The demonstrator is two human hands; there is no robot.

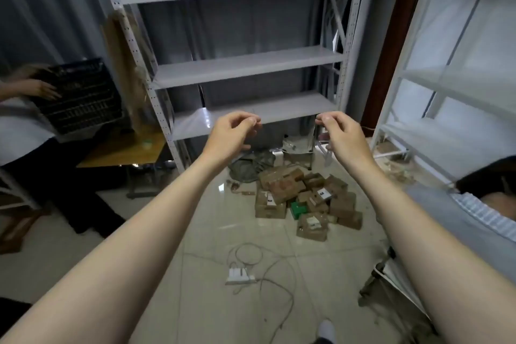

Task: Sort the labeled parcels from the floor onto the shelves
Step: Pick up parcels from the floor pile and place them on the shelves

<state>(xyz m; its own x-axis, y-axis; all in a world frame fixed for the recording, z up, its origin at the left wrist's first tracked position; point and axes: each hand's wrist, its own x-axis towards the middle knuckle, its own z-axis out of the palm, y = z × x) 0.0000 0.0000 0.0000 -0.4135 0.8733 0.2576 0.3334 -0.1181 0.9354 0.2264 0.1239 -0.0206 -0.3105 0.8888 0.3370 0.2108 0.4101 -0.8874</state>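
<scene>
Parcels [304, 201]: brown cartons, several with white labels, heaped loose on the tile floor [173, 232] at about 5 o'clock from the middle of the view, just in front of the rack's foot. None shelved yet; the sorting looks not begun.

Rack [248, 64]: grey steel shelves, 12 o'clock, all boards in view bare, so any level is free to receive. Lowest board sits just behind the raised hands.

Second rack [435, 86]: white, 3 o'clock, partly behind a pale sheet; contents not clear.

Bystander [25, 120]: 9 o'clock, holding a dark crate [81, 98] against the body; clear of the path to the heap.

Table [125, 148]: wooden, 9 o'clock, beside the rack's left post.

Grey bag [251, 165]: slumped between heap and rack foot; likely underfoot when stepping to the shelves.

Cable [268, 282] and white power strip [240, 274]: lying across the floor at 6 o'clock, between the wearer and the heap. Trip risk, in my judgement.

Left hand [234, 131]: raised at centre, fingers loosely curled, holding nothing.

Right hand [340, 131]: raised level with it, well apart, likewise curled and empty. Both look poised ahead of a reach down to the heap.

Green box [298, 208]: small, wedged among the cartons.
</scene>
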